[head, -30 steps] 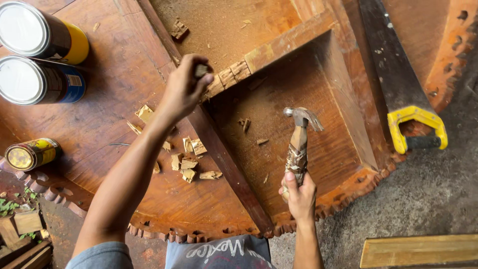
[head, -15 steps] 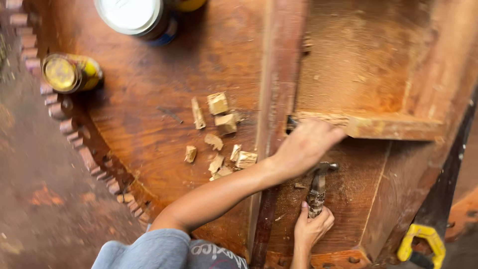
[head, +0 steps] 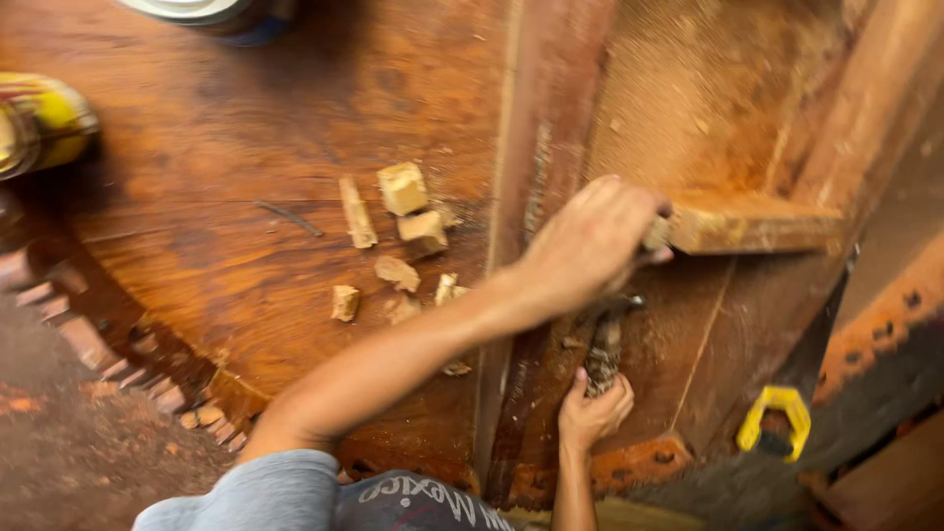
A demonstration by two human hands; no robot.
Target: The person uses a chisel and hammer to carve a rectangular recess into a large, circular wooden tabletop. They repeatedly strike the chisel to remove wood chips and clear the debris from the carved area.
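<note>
Now leaning closer than a second ago, left hand (head: 590,241) pinching a small chisel-like piece against the wooden rail (head: 752,224), right hand (head: 593,413) clamping the hammer (head: 603,344) just beneath it, wood chips (head: 403,241) lying nearby.

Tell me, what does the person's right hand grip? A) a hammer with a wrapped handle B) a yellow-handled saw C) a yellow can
A: the right hand is closed around the hammer with a wrapped handle, held beneath the left hand.
</note>
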